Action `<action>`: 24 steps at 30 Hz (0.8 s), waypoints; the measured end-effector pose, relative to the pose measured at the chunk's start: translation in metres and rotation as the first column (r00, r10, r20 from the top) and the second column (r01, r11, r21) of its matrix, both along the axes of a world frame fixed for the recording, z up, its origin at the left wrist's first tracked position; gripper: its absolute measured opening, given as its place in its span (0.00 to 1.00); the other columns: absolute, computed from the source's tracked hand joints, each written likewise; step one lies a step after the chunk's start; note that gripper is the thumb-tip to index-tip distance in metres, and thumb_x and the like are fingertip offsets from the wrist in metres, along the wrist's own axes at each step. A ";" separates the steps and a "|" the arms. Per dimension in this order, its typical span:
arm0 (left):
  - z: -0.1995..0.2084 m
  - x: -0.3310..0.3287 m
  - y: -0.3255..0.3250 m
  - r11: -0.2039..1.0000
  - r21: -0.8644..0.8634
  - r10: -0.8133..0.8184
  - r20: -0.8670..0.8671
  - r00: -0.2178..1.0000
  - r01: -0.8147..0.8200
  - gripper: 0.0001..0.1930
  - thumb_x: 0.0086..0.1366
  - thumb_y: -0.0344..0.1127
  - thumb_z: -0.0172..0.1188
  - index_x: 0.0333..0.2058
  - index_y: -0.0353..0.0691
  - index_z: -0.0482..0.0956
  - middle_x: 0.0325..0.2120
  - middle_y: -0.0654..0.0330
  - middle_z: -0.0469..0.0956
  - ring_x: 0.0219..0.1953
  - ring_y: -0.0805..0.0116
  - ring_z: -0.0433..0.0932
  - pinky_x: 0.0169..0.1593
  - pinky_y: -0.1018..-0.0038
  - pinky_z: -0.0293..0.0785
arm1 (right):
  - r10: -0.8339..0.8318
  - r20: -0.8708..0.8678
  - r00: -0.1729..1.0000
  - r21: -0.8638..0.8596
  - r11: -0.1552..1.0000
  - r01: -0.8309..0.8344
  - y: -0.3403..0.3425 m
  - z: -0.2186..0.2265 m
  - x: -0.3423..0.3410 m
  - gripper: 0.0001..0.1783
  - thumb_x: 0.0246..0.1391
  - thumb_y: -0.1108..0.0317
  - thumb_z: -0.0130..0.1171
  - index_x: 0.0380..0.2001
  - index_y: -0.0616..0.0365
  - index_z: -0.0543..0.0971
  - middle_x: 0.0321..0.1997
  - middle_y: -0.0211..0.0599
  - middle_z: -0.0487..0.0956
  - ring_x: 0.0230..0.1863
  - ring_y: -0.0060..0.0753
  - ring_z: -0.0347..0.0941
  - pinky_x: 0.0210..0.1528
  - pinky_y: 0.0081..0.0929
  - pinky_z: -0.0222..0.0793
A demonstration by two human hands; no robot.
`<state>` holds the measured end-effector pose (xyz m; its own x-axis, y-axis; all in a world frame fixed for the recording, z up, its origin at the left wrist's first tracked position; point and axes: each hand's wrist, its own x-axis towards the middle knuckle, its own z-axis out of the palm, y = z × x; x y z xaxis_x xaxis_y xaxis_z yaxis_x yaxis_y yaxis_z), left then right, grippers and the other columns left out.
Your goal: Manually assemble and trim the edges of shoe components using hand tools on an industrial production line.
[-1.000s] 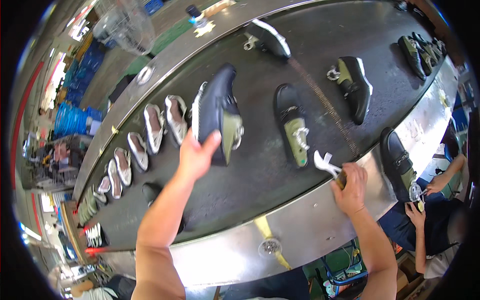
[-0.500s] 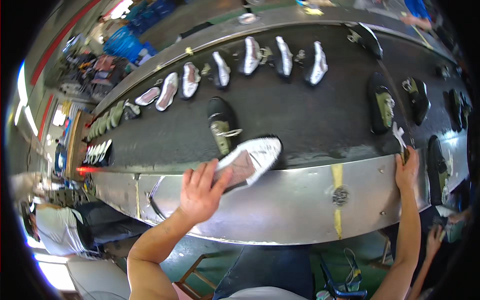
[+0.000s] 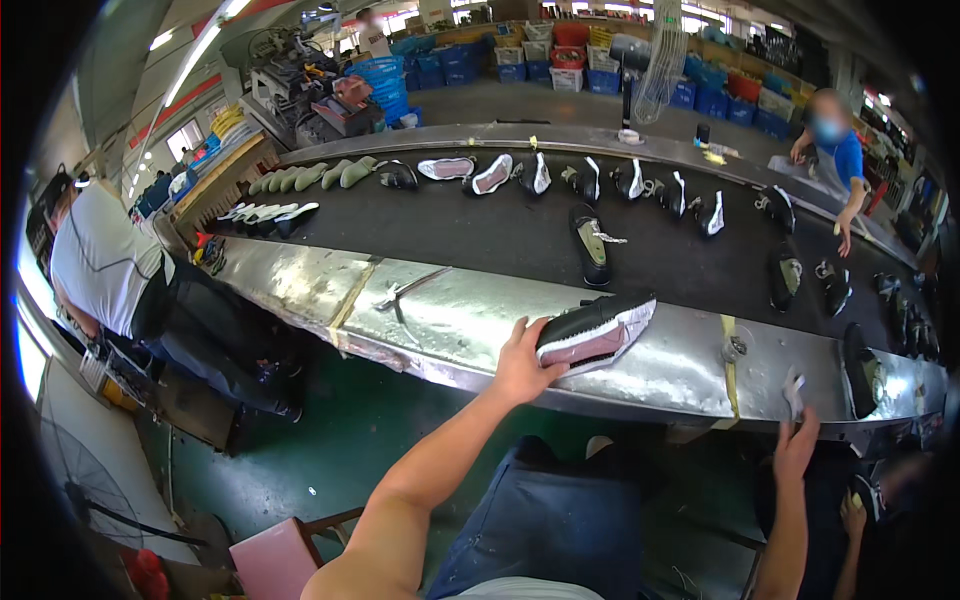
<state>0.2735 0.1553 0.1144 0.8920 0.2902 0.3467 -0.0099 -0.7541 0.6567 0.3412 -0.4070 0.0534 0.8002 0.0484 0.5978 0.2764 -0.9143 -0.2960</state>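
My left hand (image 3: 527, 368) grips a black shoe (image 3: 593, 322) by its heel end. The shoe is tilted over the near metal edge, so its white-rimmed underside with a pinkish middle shows. At the right, my right hand (image 3: 796, 452) is at the table's front edge, its fingers around the lower end of a small silver hand tool, like pincers (image 3: 793, 392). The tool is blurred and its handles are hidden. Beyond my left hand, a black and olive laced shoe (image 3: 593, 250) lies on the dark belt (image 3: 480, 225).
Several shoes with white undersides (image 3: 630, 182) line the belt's far side. Olive pieces (image 3: 318, 174) lie far left. A dark strip tool (image 3: 405, 297) rests on the metal ledge (image 3: 480, 320). A black shoe (image 3: 860, 370) stands right. One person (image 3: 850, 160) is across the belt, another (image 3: 110, 260) left.
The view has swung up and left. My left hand has turned the shoe, so more of its black side shows. My right hand has drawn back toward the ledge's edge with the tool.
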 end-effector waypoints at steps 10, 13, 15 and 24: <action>0.087 -0.115 -0.045 0.958 0.054 -0.279 0.380 0.882 0.280 0.46 0.45 0.28 0.77 0.62 0.37 0.60 0.52 0.47 0.70 0.54 0.50 0.73 0.59 0.62 0.70 | 0.309 -0.507 0.804 0.507 0.862 -0.011 0.091 -0.005 -0.236 0.18 0.62 0.63 0.55 0.49 0.64 0.71 0.33 0.43 0.78 0.34 0.38 0.76 0.41 0.34 0.72; 0.095 -0.169 -0.070 0.905 -0.078 -0.303 0.571 0.763 0.418 0.48 0.51 0.28 0.73 0.67 0.37 0.52 0.57 0.50 0.68 0.56 0.60 0.72 0.60 0.64 0.69 | 0.479 -0.498 0.722 0.655 0.754 -0.049 0.109 0.005 -0.253 0.16 0.63 0.62 0.55 0.48 0.62 0.72 0.32 0.34 0.77 0.33 0.24 0.73 0.38 0.27 0.71; 0.066 -0.185 -0.081 0.761 -0.323 -0.237 0.668 0.705 0.562 0.47 0.53 0.25 0.72 0.67 0.36 0.53 0.59 0.52 0.67 0.58 0.62 0.71 0.62 0.65 0.66 | 0.602 -0.469 0.646 0.760 0.648 -0.051 0.122 0.006 -0.261 0.14 0.62 0.64 0.56 0.48 0.60 0.72 0.34 0.30 0.76 0.34 0.18 0.72 0.39 0.23 0.69; -0.078 -0.235 -0.103 0.448 -0.867 -0.374 0.040 0.927 0.218 0.30 0.68 0.28 0.60 0.67 0.43 0.63 0.47 0.64 0.76 0.48 0.77 0.72 0.55 0.77 0.68 | 0.774 -0.591 0.227 0.767 0.626 -0.141 0.174 0.045 -0.293 0.14 0.63 0.68 0.55 0.49 0.63 0.73 0.39 0.35 0.82 0.38 0.25 0.78 0.45 0.24 0.74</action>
<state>0.0384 0.0524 0.0365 0.9960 0.0783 -0.0435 0.0272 0.1989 0.9796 0.0484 -0.2332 0.0987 0.7512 0.5953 -0.2852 -0.0936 -0.3316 -0.9388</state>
